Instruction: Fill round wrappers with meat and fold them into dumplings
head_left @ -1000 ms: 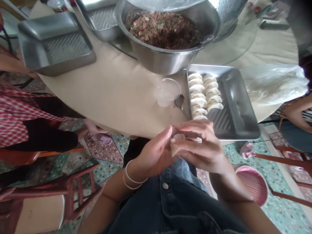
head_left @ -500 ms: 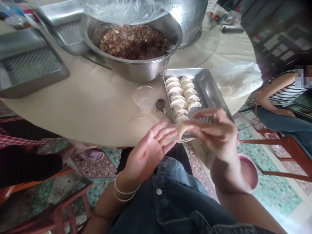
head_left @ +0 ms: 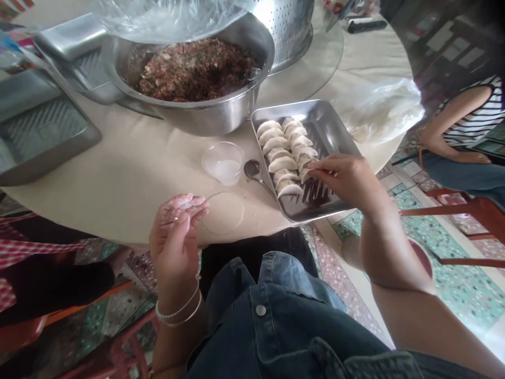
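My right hand [head_left: 347,179] reaches into the metal tray [head_left: 335,118], its thumb and fingertips pinching a dumpling [head_left: 305,172] at the near end of the right-hand row. Two rows of pale folded dumplings [head_left: 275,143] fill the tray's left part. Held over the table's front edge is my left hand [head_left: 175,231], floury, fingers curled together with the thumb against them and nothing seen inside. Beside it lies a thin, see-through round disc [head_left: 224,212]. A spoon [head_left: 253,170] rests against the tray, and a clear plastic cup [head_left: 223,163] with whitish contents stands left of it.
A large steel bowl [head_left: 201,118] of meat filling [head_left: 193,71] stands behind, partly under plastic film [head_left: 169,18]. More metal trays [head_left: 89,129] are at left. A perforated pot [head_left: 290,31], a plastic bag [head_left: 384,110] and a knife [head_left: 366,26] lie farther right. A person [head_left: 463,118] sits at right.
My right hand has carried the dumpling from in front of my left palm into the tray's right row. My left hand has drawn back leftward, its fingers curling in.
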{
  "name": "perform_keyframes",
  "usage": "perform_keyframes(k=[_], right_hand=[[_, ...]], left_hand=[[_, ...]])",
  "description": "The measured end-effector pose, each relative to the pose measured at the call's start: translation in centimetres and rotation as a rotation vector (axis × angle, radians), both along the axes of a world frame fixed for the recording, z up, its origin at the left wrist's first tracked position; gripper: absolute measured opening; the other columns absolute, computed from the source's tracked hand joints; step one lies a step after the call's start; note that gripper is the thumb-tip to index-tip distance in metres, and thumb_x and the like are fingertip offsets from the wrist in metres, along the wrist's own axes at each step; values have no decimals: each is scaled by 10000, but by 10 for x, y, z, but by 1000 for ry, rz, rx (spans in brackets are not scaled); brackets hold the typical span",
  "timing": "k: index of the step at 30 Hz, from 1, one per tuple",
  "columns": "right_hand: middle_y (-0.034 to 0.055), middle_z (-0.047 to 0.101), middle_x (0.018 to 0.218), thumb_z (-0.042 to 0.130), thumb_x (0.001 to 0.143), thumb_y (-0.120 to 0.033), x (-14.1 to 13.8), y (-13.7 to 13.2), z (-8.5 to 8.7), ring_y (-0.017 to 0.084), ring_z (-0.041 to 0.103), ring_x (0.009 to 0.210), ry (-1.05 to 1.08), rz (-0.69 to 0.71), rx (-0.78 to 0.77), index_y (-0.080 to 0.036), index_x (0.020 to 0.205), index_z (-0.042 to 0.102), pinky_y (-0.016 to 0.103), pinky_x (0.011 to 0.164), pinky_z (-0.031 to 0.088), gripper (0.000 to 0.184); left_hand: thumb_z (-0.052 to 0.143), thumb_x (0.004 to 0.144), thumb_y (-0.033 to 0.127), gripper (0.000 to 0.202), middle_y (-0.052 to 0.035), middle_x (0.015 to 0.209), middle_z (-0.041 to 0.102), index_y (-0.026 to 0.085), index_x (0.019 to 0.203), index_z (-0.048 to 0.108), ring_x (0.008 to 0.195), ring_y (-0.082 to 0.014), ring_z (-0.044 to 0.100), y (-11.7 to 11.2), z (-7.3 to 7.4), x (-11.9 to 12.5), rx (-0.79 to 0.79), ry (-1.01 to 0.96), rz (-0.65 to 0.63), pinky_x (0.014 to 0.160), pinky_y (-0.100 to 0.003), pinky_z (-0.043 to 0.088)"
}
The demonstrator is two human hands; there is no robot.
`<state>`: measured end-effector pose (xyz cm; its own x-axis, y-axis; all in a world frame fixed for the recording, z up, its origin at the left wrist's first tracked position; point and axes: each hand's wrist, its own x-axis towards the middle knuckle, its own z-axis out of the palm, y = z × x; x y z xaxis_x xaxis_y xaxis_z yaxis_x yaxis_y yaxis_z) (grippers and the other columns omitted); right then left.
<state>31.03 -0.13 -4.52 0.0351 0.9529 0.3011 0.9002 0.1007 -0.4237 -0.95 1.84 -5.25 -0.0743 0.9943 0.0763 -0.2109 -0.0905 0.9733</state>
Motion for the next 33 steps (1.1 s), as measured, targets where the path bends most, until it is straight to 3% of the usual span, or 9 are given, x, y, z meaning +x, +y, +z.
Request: perform_keyframes(k=[5,9,11,14,16,20,23,28,33], right_hand=[[25,731,939,606,881,-354,0,-9,10,169,689,821,-59,-31,-55,-248,995,738,307,744,534,204],[31,716,1007,646,862,-292,-26,-31,34,174,680,892,-107,-65,163,-240,1042,706,303,758,530,197],[30,706,987,667,842,-214,-51,-40,41,138,671,858,-15,86,254,-217,1042,691,266,738,539,202],[40,692,997,625,865,-175,-96,-41,34,124,648,894,149,464,173,-193,1080,660,254,750,556,219],[73,686,1060,558,897,-158,-122,-35,24,159,631,977,133,546,117,-166,1137,634,313,818,557,252],[91,643,1204,496,892,-94,-150,-19,8,212,580,1096,127,454,121,-191,1251,583,403,911,528,382],[102,617,1234,469,892,-82,-155,-13,0,224,561,1120,160,417,126,-209,1265,579,417,934,522,409],[177,563,1303,398,936,-137,-163,-7,-23,272,516,1205,88,305,46,-144,1315,535,479,965,502,404],[166,578,1293,385,943,-154,-168,-2,-34,273,519,1187,108,272,57,-143,1339,507,477,937,502,414]], left_hand=[[622,860,315,258,-38,1037,692,240,1106,652,988,-182,648,7,-14,-3,149,396,160,947,-396,508],[707,780,306,281,-71,1082,694,218,1047,710,1075,-243,595,12,-22,-8,237,748,65,1051,-470,409],[670,803,314,288,-98,1107,684,205,1068,701,1098,-269,581,14,-23,-8,342,961,-21,1046,-485,406],[594,854,323,299,-134,1169,653,189,1111,667,1136,-292,562,14,-24,-6,395,1149,-64,1043,-515,397],[568,871,320,286,-136,1171,647,179,1102,662,1143,-289,552,13,-24,-5,368,1171,-64,1046,-512,393],[550,879,284,227,-102,1099,675,185,1041,674,1104,-262,563,11,-24,-5,356,1146,-65,1027,-471,417],[545,885,268,197,-84,1043,694,196,1016,674,1066,-249,587,11,-23,-5,347,1104,-51,1003,-457,439],[506,901,186,233,-76,1021,696,176,1094,637,944,-182,646,14,-23,-2,339,1008,-44,863,-332,524],[493,908,166,260,-81,1066,662,174,1136,618,939,-159,641,19,-22,-5,349,970,-8,831,-289,530]])
